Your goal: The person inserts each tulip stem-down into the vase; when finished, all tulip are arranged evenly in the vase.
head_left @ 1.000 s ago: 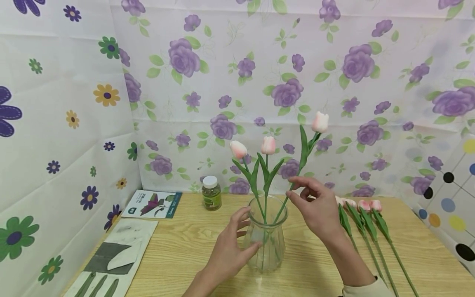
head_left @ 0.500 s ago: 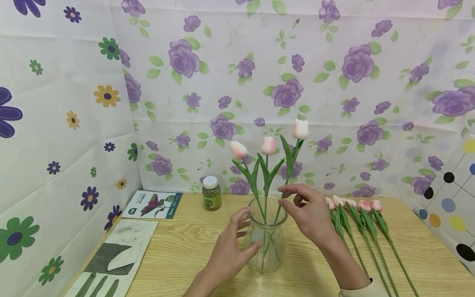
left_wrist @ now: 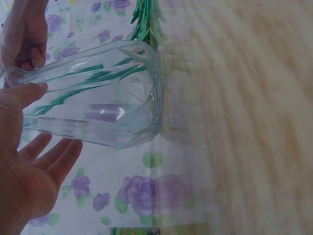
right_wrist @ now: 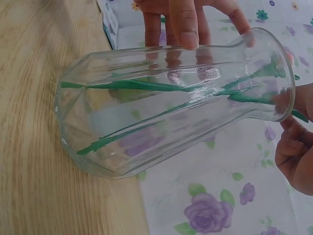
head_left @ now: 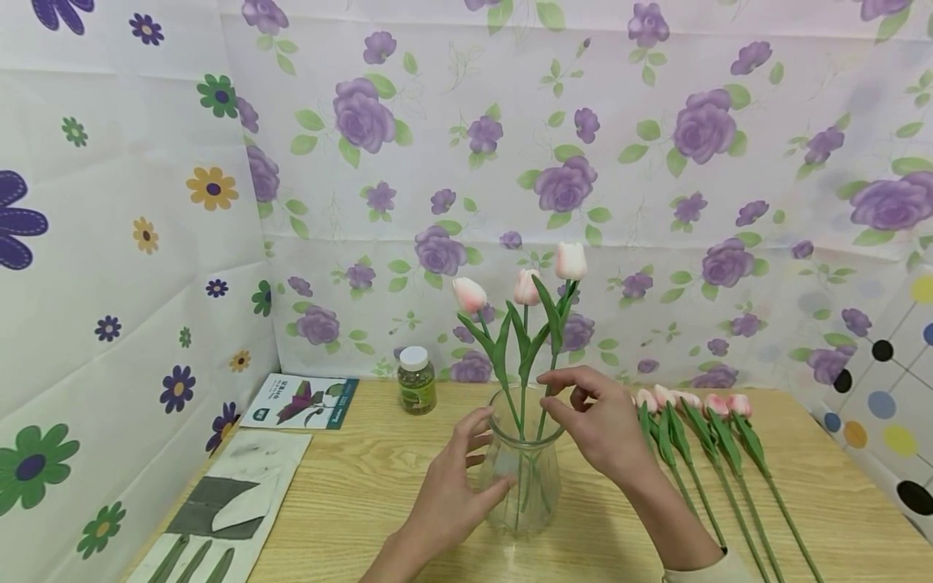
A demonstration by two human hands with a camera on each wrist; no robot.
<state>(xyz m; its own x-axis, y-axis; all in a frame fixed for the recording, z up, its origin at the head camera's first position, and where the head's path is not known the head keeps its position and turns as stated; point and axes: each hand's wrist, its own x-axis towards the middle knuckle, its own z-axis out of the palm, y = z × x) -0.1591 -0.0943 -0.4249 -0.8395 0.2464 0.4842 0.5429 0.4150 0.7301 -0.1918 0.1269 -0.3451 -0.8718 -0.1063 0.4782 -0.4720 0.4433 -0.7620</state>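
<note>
A clear glass vase [head_left: 541, 486] stands upright on the wooden table, holding pale pink tulips. My left hand [head_left: 446, 490] curves round its left side, thumb on the glass and fingers behind, also visible in the right wrist view. Two tulips, one leaning left [head_left: 470, 295] and one upright [head_left: 527, 288], stand free in it. At the right of the rim, my right hand [head_left: 601, 425] pinches the stem of a third, taller tulip [head_left: 571, 261] between thumb and forefinger. Green stems [right_wrist: 132, 85] cross inside the vase in the right wrist view.
Several loose tulips [head_left: 739, 405] lie on the table at the right, stems toward me. A white-capped jar [head_left: 416, 385] stands at the back, left of the vase. Further left lie a printed booklet [head_left: 300, 400] and a grey-and-white printed sheet [head_left: 233, 486]. Flowered cloth [head_left: 466, 162] hangs behind.
My right hand has moved left and slightly down, bringing the third tulip closer to the other two and a little lower. My left hand stays in place at the vase.
</note>
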